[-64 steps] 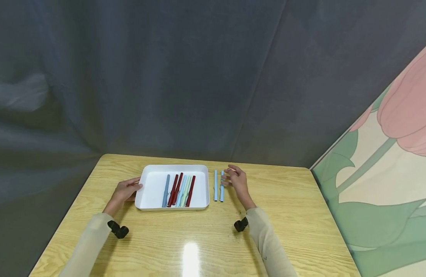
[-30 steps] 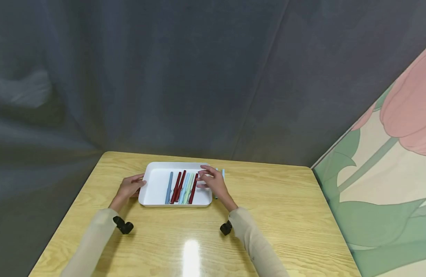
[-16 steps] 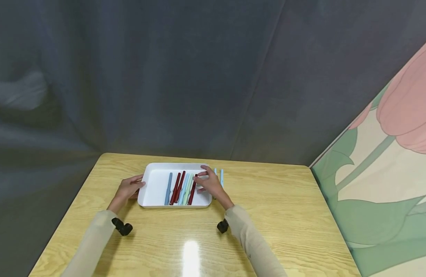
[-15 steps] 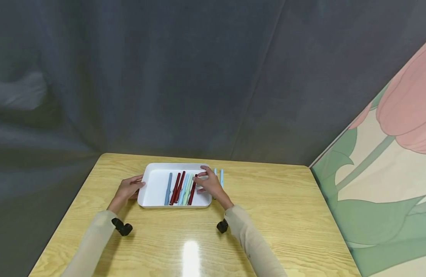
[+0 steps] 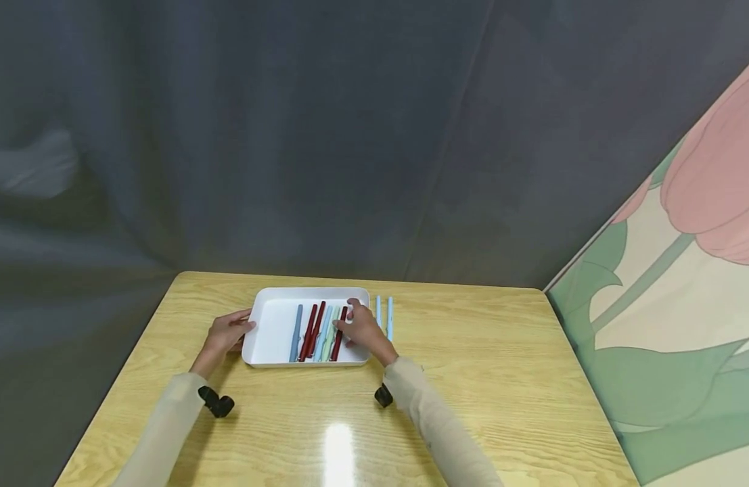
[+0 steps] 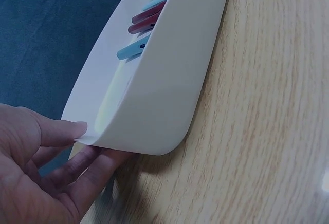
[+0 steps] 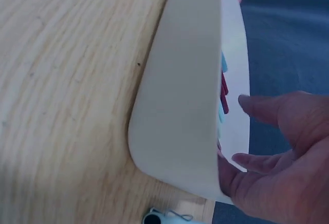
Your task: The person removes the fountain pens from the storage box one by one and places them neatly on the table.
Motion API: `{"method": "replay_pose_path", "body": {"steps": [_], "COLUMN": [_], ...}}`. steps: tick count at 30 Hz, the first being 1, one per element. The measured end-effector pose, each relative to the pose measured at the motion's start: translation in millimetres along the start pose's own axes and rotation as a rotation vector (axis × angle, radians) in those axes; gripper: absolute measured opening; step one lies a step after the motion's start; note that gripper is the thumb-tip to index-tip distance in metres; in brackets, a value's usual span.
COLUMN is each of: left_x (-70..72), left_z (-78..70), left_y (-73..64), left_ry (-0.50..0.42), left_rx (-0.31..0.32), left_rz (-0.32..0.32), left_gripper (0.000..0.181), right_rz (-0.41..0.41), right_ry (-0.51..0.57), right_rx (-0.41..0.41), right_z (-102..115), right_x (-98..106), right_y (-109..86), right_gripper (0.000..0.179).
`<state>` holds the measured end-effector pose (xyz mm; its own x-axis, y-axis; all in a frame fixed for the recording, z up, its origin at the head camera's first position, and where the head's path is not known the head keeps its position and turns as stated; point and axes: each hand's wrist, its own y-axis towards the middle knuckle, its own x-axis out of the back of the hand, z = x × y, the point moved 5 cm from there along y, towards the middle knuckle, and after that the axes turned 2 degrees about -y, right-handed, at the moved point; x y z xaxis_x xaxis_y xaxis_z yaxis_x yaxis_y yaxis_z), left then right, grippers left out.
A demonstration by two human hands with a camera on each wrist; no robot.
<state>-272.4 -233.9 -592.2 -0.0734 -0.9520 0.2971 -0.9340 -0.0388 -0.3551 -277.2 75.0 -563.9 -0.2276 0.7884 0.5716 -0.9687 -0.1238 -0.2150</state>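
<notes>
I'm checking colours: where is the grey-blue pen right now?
In the head view, the grey-blue pen lies inside the white tray, the leftmost one there, just left of two dark red pens.

bright white glare on the tabletop (image 5: 502, 379)

A wooden table (image 5: 502, 379) with pale grain carries a bright glare (image 5: 339, 456) in the foreground. A creased, dark grey-blue curtain (image 5: 325, 149) hangs behind it and along the left. At right, a cream panel (image 5: 672, 311) shows a pink tulip (image 5: 721, 176) and green leaves (image 5: 678, 385).
</notes>
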Motion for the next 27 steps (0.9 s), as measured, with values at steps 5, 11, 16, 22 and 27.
{"method": "replay_pose_path", "body": {"steps": [5,11,16,22,27], "left_x": [0.4,-0.2,-2.4,-4.1,-3.3], "left_z": [0.8,1.2,0.8,1.3,-0.7], "left_y": [-1.2,-0.3,0.7,3.6,6.2], "left_ry": [0.004,0.008,0.01,0.008,0.004], "left_rx": [0.007,0.017,0.02,0.017,0.002], "left_rz": [0.002,0.001,0.006,0.008,0.011], "left_gripper": [0.053,0.053,0.054,0.054,0.053], "right_rz": [-0.039,-0.075,-0.117,-0.151,-0.144], "right_ry": [-0.073,-0.131,-0.224,-0.225,-0.168], "right_rx": [-0.047,-0.048,-0.026,-0.017,-0.047], "right_z": [0.0,-3.2,-2.8,1.3,-1.5], "right_x": [-4.8,-8.0,-9.0,-6.0,-3.2], "right_y": [3.8,6.1,4.3,0.8,3.7], "right_gripper": [0.063,0.05,0.039,0.015,0.016]}}
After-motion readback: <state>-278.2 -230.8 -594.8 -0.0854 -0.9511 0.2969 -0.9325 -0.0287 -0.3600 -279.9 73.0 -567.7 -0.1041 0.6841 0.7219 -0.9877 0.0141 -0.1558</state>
